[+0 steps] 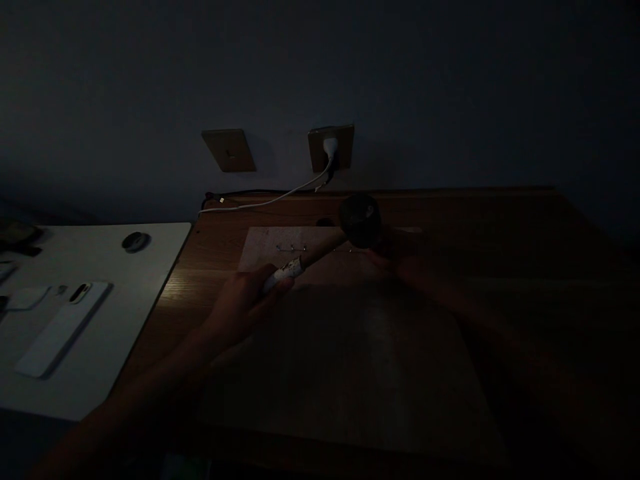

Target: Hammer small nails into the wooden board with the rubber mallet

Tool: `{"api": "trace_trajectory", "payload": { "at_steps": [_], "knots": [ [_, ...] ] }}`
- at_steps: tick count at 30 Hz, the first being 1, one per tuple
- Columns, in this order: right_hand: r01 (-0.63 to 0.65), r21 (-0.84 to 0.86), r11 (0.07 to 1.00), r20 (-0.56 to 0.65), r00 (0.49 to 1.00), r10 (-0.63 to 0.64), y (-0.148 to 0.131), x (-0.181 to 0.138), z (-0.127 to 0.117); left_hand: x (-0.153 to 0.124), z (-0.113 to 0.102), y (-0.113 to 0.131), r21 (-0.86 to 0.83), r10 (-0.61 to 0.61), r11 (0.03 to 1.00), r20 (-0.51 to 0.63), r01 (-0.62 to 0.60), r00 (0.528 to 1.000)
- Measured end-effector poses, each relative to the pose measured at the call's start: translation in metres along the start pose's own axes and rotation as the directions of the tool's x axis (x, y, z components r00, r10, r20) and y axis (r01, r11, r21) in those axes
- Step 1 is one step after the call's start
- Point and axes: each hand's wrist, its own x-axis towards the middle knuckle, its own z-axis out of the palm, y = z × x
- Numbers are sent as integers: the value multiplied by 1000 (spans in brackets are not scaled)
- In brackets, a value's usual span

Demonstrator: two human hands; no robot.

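My left hand [253, 295] is wrapped round the white-taped end of a mallet [325, 248]. Its thick black head [360, 220] hangs over the far part of a pale board [320, 373]. My right hand [393, 257] is at the board's far right, just beyond and below the mallet head, its fingers drawn together. Darkness and the mallet head hide what is in them. Several small shiny metal pieces, perhaps nails [293, 248], show near the board's far edge, left of the mallet head.
The wooden desk [175, 300] meets a wall with two socket plates [229, 151]; a white cable [285, 198] runs from one. At left, a white tabletop [130, 287] bears a phone [63, 330] and a small round dark object [135, 242]. The light is very dim.
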Motion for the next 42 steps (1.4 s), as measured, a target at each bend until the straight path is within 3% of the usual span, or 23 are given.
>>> {"api": "trace_trajectory", "payload": {
  "at_steps": [3,7,11,14,16,18,20,23,26,30,38,42],
  "knots": [
    [-48,-6,999,-70,996,47,-10,-1,-4,9,2,11,38,12,999,8,-13,1000],
    [-110,-41,993,-74,992,106,-10,-4,-14,18,6,20,139,21,990,25,-25,999],
    [-69,-7,998,-172,983,66,3,-19,-26,19,10,18,217,-16,976,62,2,998],
    [-122,8,993,-284,952,119,0,-36,-30,15,12,13,142,-4,990,22,1,1000],
    [-69,-54,996,-305,951,50,-15,-44,-25,11,12,11,61,8,998,-18,-7,1000],
    [184,-154,971,-185,960,-212,-40,-47,-14,7,11,9,4,-6,1000,-55,6,998],
    [467,-225,855,-8,877,-481,-71,-42,3,6,10,7,-25,-33,999,-77,31,996],
    [650,-315,692,229,759,-609,-116,-27,29,4,10,3,-62,-70,996,-78,65,994],
    [657,-420,626,350,754,-556,-143,-13,44,1,10,-2,-79,-86,994,-84,79,993],
    [690,-459,560,456,724,-519,-150,-9,46,-4,6,-7,-81,-92,993,-86,86,992],
    [710,-466,528,457,704,-544,-153,-31,48,-3,5,-9,-92,-84,993,-84,76,993],
    [681,-456,572,430,732,-529,-154,-32,42,-1,7,-7,-71,-85,994,-69,80,994]
  ]
}}
